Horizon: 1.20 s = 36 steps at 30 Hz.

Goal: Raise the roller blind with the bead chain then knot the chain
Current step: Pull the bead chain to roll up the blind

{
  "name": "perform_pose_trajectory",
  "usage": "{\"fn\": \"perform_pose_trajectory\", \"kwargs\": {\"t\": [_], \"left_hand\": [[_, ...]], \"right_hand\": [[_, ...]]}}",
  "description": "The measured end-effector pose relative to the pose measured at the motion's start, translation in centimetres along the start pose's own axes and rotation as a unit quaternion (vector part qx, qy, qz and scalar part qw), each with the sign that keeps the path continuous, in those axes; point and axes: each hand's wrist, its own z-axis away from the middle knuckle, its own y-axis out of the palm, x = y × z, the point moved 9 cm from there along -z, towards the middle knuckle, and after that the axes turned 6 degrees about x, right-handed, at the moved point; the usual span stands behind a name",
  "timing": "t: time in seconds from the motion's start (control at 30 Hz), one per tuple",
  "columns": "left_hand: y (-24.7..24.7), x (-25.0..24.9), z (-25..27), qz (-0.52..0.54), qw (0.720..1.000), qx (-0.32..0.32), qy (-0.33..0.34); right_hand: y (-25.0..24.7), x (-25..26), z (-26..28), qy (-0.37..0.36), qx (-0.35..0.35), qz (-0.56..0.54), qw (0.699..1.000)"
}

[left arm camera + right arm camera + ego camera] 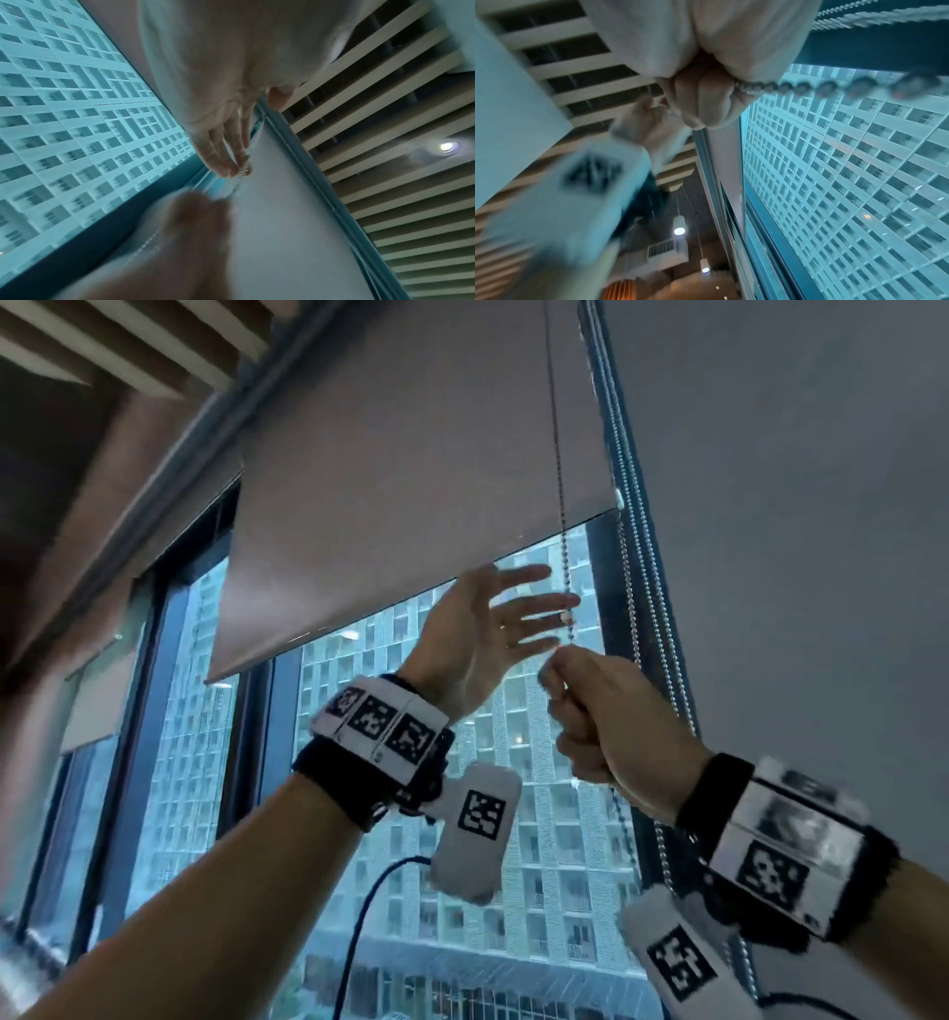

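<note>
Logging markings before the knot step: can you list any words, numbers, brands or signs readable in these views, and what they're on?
No words, numbers or brand names can be read in any view.
Left wristband: black-and-white square code markers only, no lettering.
Right wristband: the same kind of markers, partly blurred.
Blind, chain, and the building outside: no text visible.
</note>
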Motion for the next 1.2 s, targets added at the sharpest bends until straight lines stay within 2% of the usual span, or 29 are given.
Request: {"fn": "perform_pose_trajectory", "kwargs": {"t": [0.1,0.17,0.33,0.43,0.53,0.67,0.73,0.8,0.9,1.0,1.07,1.13,1.2], "left_hand": [[1.6,-2.9,-2.0,-0.005,1.0,0.011,-0.002],[2.7,-2.8,-2.6,0.001,1.0,0.007,-0.004],[4.0,-1.9,-3.7,-0.061,0.995,-0.053,0.064],[6.2,-0.8,-3.3,-0.052,0.997,-0.021,0.061],[6.7,1.4,-2.3,-0.061,0.996,0.007,0.062],[4.8,3.9,-0.8,-0.065,0.997,0.008,0.048],[4.3,4.1,-0.4,-0.07,0.996,0.032,0.043],[4.0,3.8,-0.5,-0.067,0.996,0.054,0.023],[1.9,3.2,-1.3,-0.036,0.999,0.024,-0.015],[-0.6,1.4,-2.4,-0.013,0.999,-0.032,-0.016],[-0.6,-0.5,-3.5,0.035,0.999,-0.022,-0.012],[0.1,-2.8,-4.6,0.079,0.997,-0.005,0.004],[0.1,-4.2,-5.3,0.047,0.998,-0.034,0.017]], "right_hand": [[1.3,-2.1,2.3,0.021,0.032,0.002,0.999],[2.1,-3.2,3.6,0.032,0.062,-0.015,0.997],[0.7,-4.5,3.6,0.069,0.128,-0.035,0.989],[-2.7,-2.2,0.8,0.026,0.08,-0.151,0.985],[-5.3,2.7,-2.6,-0.038,0.043,-0.241,0.969],[-5.6,5.3,-6.3,-0.011,-0.029,-0.177,0.984],[-4.5,6.2,-7.2,-0.048,-0.05,-0.125,0.99],[-3.8,7.1,-7.2,-0.108,-0.089,-0.003,0.99],[-2.4,7.1,-6.2,-0.144,-0.104,0.139,0.974],[-1.5,5.2,-4.4,-0.126,-0.073,0.165,0.975],[-0.5,3.7,-2.6,-0.128,-0.036,0.219,0.967],[1.1,1.3,-0.6,-0.108,0.04,0.279,0.953],[2.2,-2.0,1.3,-0.053,0.123,0.283,0.95]]}}
